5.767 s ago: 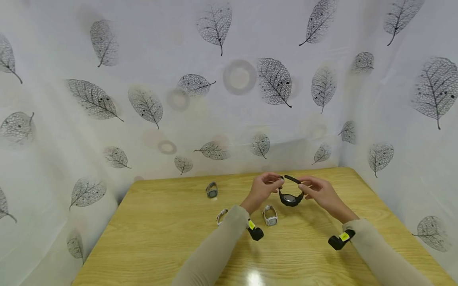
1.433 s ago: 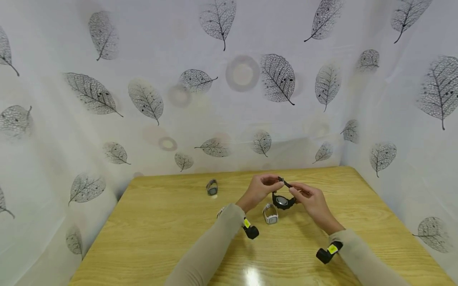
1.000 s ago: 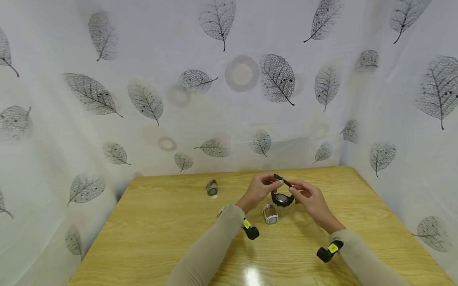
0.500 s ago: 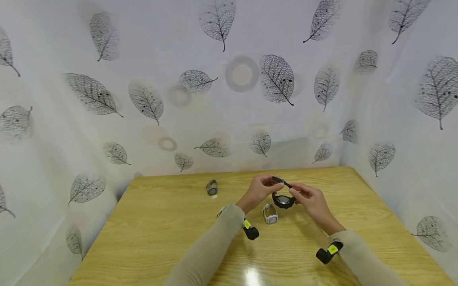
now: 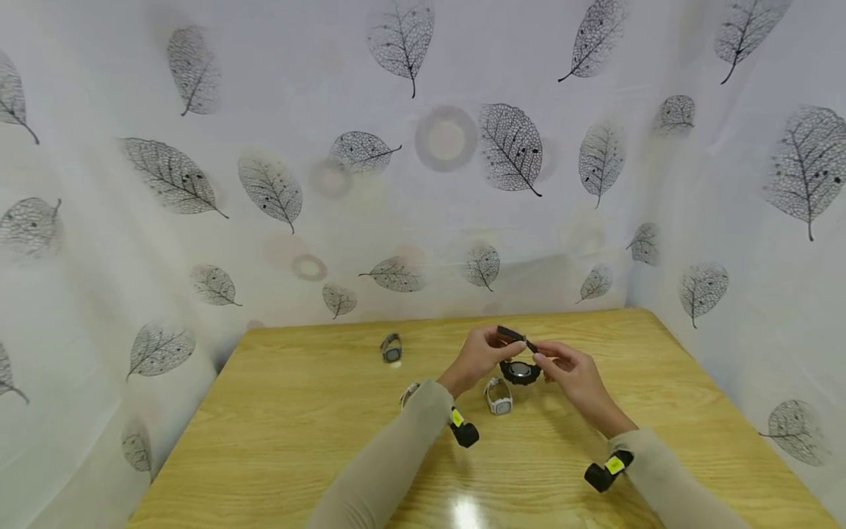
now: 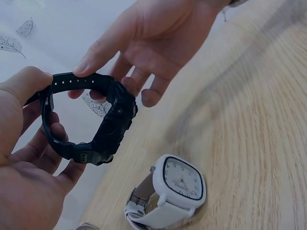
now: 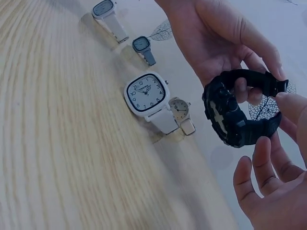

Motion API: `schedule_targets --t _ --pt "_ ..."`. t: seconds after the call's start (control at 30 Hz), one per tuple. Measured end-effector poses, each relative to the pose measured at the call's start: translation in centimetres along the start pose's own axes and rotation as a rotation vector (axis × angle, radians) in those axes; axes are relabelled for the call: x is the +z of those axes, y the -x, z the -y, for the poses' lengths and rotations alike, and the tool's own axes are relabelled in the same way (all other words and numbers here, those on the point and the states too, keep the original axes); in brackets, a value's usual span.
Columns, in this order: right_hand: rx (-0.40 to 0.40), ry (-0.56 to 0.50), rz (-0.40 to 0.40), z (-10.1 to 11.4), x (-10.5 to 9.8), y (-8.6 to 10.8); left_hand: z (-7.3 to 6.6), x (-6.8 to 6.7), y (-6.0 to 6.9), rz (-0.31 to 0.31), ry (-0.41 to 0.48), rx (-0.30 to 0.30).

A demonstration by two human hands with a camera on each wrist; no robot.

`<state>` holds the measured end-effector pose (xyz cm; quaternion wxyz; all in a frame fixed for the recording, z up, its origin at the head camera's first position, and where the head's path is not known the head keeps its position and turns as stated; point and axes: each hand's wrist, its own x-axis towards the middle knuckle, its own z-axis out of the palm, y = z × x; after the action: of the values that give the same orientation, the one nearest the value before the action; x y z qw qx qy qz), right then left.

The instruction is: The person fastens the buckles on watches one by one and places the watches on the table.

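A black sports watch [image 5: 520, 372] hangs between my hands above the table, face down-forward, its strap closed in a loop. My left hand [image 5: 477, 358] pinches the strap by the buckle between thumb and fingers. From the other side, my right hand [image 5: 576, 375] pinches the band with thumb and fingertips. In the left wrist view the holed strap [image 6: 72, 82] runs under my left thumb. The right wrist view shows the strap's short end sticking out past the keeper [image 7: 280, 87]. A white square-faced watch [image 5: 499, 397] stands just below, touched by neither hand.
A grey watch [image 5: 392, 348] lies toward the table's back. Another white watch [image 5: 408, 394] is partly behind my left sleeve. A small cream-faced watch [image 7: 180, 109] stands beside the white one. Leaf-printed curtains [image 5: 330, 242] enclose the wooden table [image 5: 317, 411].
Earlier the strap's two ends were apart; now they overlap at the buckle in a closed loop. Over the last second, the strap tip has shifted slightly left. Both hands keep their hold.
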<state>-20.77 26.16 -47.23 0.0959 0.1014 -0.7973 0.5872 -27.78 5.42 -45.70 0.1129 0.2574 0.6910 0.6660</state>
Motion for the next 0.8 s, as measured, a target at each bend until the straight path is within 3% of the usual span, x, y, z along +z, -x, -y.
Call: schedule_targets --t 0.43,0.67,0.8 --pt "-0.009 0.018 0.003 0.16 0.14 0.19 0.10 0.07 0.01 0.027 -0.064 -0.014" --pt "0.026 -0.030 -0.003 -0.22 -0.03 0.24 0.32 0.59 0.12 -0.002 -0.059 0.000" --pt "0.014 0.000 0.016 -0.12 -0.61 0.04 0.24 0.91 0.11 -0.034 -0.085 0.034"
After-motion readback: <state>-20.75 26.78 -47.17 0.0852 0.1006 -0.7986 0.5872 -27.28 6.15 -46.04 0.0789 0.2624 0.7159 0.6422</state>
